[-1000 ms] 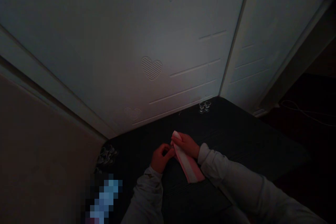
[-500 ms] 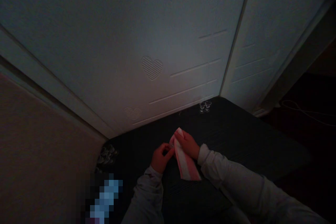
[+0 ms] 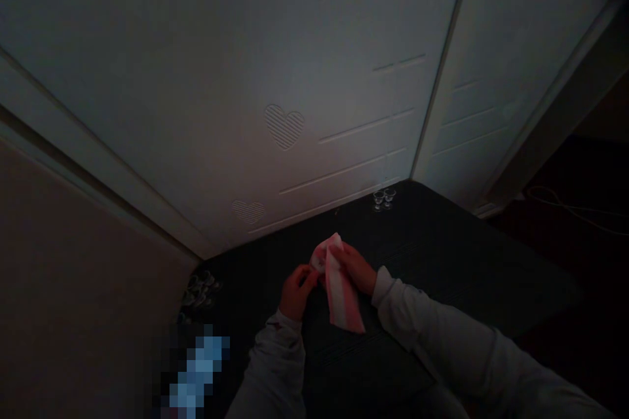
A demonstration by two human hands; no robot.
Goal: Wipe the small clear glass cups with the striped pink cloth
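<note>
My right hand (image 3: 358,267) grips a pink-and-white striped cloth (image 3: 344,304), whose loose end hangs down toward the tabletop. The upper part of the cloth is bunched and curls round to the left. Just left of it, my left hand (image 3: 296,291) is closed, thumb and fingers pinching at the cloth's fold. Between the fingers and the cloth a small clear glass (image 3: 321,264) shows faintly; most of it is covered and its shape is hard to make out in the dim light.
Two small stemmed glasses (image 3: 384,199) stand at the back of the dark table (image 3: 442,255), against a white panel (image 3: 196,111) with heart patterns. Several more glasses (image 3: 199,289) cluster at the left edge. A blurred blue patch (image 3: 201,366) lies at the lower left.
The cloth's hanging end has swung left, and its upper part has opened out farther to the left around the glass. My left hand has shifted slightly left.
</note>
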